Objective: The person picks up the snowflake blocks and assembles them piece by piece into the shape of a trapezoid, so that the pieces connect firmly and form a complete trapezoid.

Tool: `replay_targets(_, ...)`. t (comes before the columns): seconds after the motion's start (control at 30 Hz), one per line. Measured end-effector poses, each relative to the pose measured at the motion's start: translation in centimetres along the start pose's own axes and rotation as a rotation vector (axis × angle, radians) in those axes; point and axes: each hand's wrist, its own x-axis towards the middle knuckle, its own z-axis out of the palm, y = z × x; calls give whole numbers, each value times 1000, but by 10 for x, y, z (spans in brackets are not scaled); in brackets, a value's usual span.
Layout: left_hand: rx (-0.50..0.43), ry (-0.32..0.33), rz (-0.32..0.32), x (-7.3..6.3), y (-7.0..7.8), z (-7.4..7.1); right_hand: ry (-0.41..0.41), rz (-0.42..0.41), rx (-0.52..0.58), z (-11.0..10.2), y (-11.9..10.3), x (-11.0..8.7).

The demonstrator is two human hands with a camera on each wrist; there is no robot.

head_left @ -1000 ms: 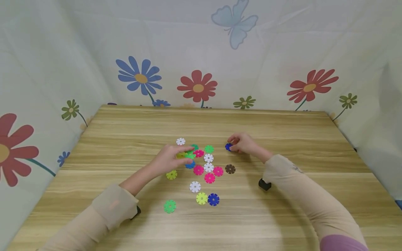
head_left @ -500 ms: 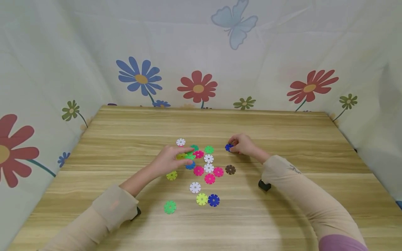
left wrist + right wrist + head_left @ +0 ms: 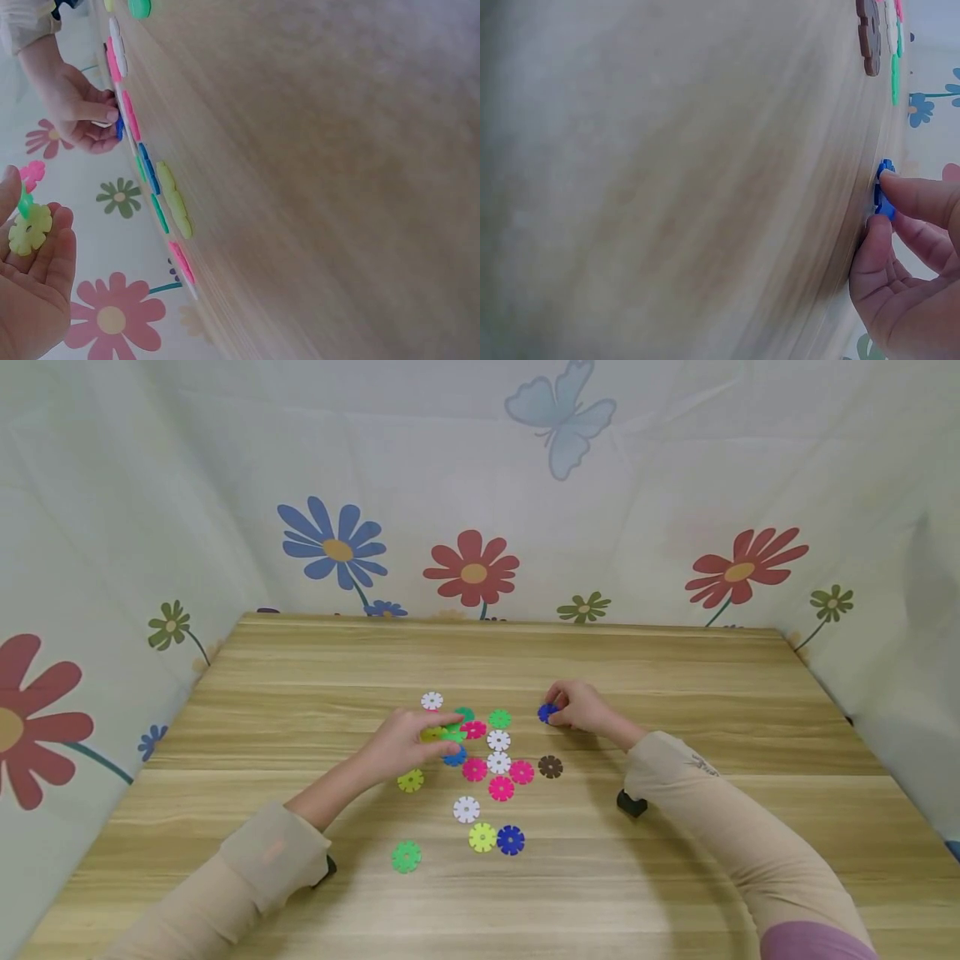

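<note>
My left hand (image 3: 407, 739) holds a small joined piece of notched plastic discs over the left of the pile. In the left wrist view it shows as a yellow disc (image 3: 28, 232) lying against the fingers, a green disc (image 3: 25, 202) set crosswise, and a pink disc (image 3: 32, 174) at the far end. The thumb lies over the near side. Right of the pile, my right hand (image 3: 583, 706) pinches a dark blue notched disc (image 3: 545, 714) between thumb and fingers, low at the tabletop. In the right wrist view, the thumb covers part of this blue disc (image 3: 886, 199).
Loose flat discs lie between the hands: white (image 3: 498, 762), pink (image 3: 501, 788), brown (image 3: 550, 767) and several others. Nearer me are a green disc (image 3: 406, 857), a yellow disc (image 3: 482, 837) and a blue disc (image 3: 511, 840). Flowered cloth (image 3: 405, 452) surrounds the wooden table (image 3: 675, 677).
</note>
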Motion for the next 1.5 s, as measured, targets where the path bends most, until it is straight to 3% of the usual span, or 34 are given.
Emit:
replay_targets(0.4,-1,-4,-13,0,0,2,8,-36,39,-1,1,-4)
replay_targets(0.93,-1,-10,-14,0,4,0,4,-47,295,-5,6,-11)
replay_targets(1.27,11,-17,-13,2,6,0,1,-52,418,-12,-11,-23)
replay_targets(1.5,4,-15,-13,2,8,1,-40,-107,457,-10,-24,-34)
